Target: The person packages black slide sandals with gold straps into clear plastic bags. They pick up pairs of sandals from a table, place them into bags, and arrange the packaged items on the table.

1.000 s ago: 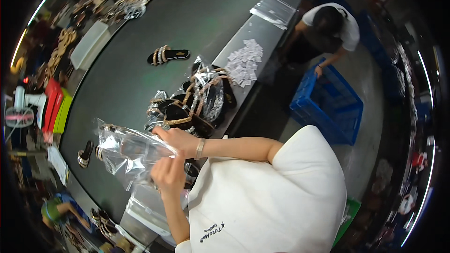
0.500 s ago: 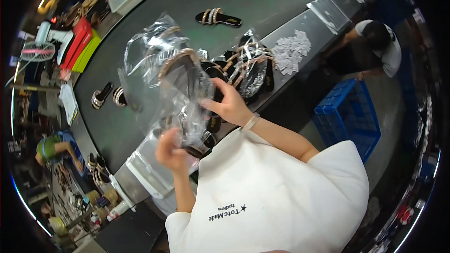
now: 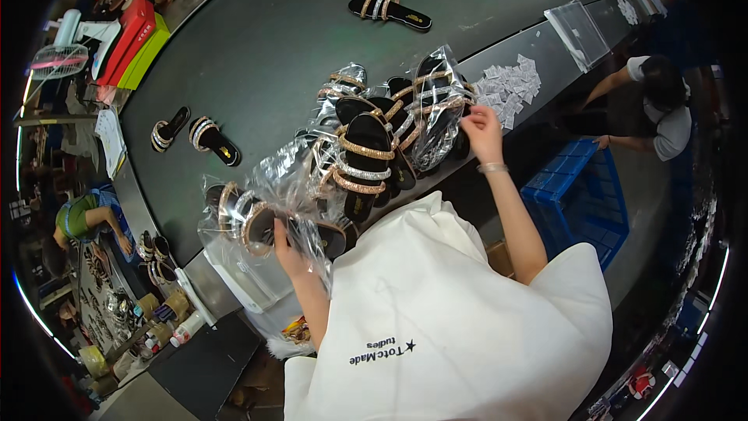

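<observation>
Low on the left, my left hand (image 3: 293, 256) grips a strappy sandal (image 3: 259, 226) inside a clear plastic bag, its banded straps showing through the film. My right hand (image 3: 485, 137) is at the right end of the sandal pile, fingertips pinched together beside a bagged sandal (image 3: 440, 93) and the small white packets (image 3: 508, 87). What those fingers hold, if anything, is too small to make out. Between my hands lies a heap of black slide sandals with gold and silver glittery straps, one sandal (image 3: 365, 157) on top unbagged.
Single sandals lie apart on the dark table (image 3: 273, 54): one sandal (image 3: 389, 12) at the far side, another sandal (image 3: 214, 140) at left. Clear bags (image 3: 576, 35) are stacked at the right edge. A co-worker (image 3: 658, 105) bends by a blue crate (image 3: 576, 195); another person (image 3: 86, 218) works at left.
My left hand has lowered the bagged sandal toward me and to the left. My right hand has left it and moved right, to the pile's end near the white packets.
</observation>
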The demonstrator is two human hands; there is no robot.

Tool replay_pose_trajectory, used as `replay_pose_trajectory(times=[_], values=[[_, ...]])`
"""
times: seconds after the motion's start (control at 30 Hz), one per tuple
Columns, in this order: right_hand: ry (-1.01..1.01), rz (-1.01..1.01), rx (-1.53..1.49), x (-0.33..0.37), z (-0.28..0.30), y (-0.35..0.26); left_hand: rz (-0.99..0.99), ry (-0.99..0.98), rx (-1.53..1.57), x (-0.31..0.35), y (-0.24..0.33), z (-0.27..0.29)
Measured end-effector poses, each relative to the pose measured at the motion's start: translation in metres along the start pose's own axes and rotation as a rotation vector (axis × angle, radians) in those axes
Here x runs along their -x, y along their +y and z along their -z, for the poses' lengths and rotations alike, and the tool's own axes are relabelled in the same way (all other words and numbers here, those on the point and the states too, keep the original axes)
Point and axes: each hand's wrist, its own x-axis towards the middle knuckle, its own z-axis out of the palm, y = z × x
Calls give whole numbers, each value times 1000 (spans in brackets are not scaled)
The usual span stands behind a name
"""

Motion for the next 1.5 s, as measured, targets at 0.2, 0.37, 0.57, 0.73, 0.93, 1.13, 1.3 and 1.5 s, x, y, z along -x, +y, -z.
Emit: replay_pose_trajectory(times=[0.2,0.37,0.57,0.73,0.93,1.13,1.3,1.5], values=[[107,-603,-852,-56,-26,69,9,43,-277,-21,6,-19],[112,-156,-760,-66,-19,52,-149,-2,-559,-25,30,-106],[82,159,-384,-125,43,-94,-263,-384,-673,-75,27,-227],[139,448,-295,-284,67,-153,-255,-734,-1072,-139,17,-394],[182,454,312,-266,62,-153,-907,-569,-1121,-118,26,-334],[-591,315,679,-142,2,2,-593,-336,-1200,-85,25,-196],[-488,567,786,-118,-23,19,-451,-276,-1092,-59,22,-144],[-475,424,334,-105,1,-72,-655,47,-1046,-37,37,-80]])
